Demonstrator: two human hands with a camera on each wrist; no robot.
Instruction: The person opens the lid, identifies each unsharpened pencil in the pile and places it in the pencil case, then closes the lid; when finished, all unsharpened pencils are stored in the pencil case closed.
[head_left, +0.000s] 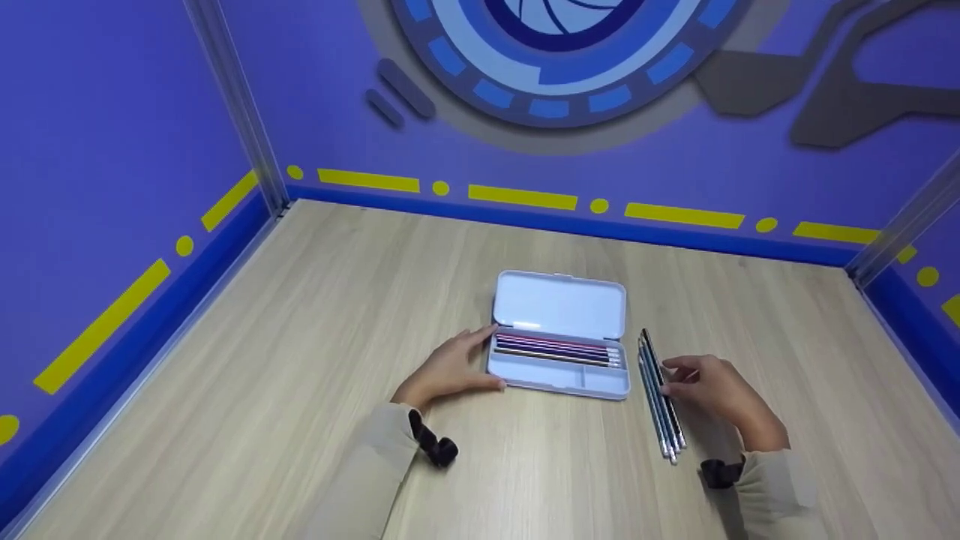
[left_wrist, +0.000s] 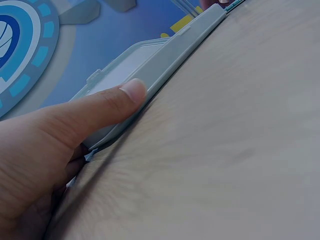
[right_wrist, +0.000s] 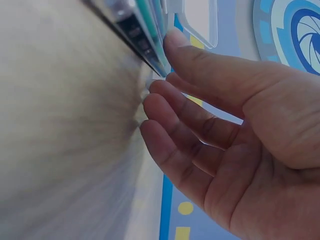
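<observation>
A pale pencil case (head_left: 559,379) lies on the table with its lid (head_left: 559,304) raised. Striped pencils (head_left: 555,349) fill its far compartment. My left hand (head_left: 452,367) holds the case's left end, thumb at the near corner and forefinger by the hinge side; the left wrist view shows the thumb (left_wrist: 107,104) against the case's side wall (left_wrist: 165,62). Right of the case, a bundle of dark and teal pencils (head_left: 660,405) lies on the table. Beside them is my right hand (head_left: 709,386), fingers loosely bent, thumb tip at the pencils (right_wrist: 135,30); whether it touches them is unclear.
The light wood table (head_left: 315,315) is bordered by blue panels (head_left: 135,112) with yellow markings at the left, back and right. Inside the case, a near tray (head_left: 536,369) has a small divided section at its right end.
</observation>
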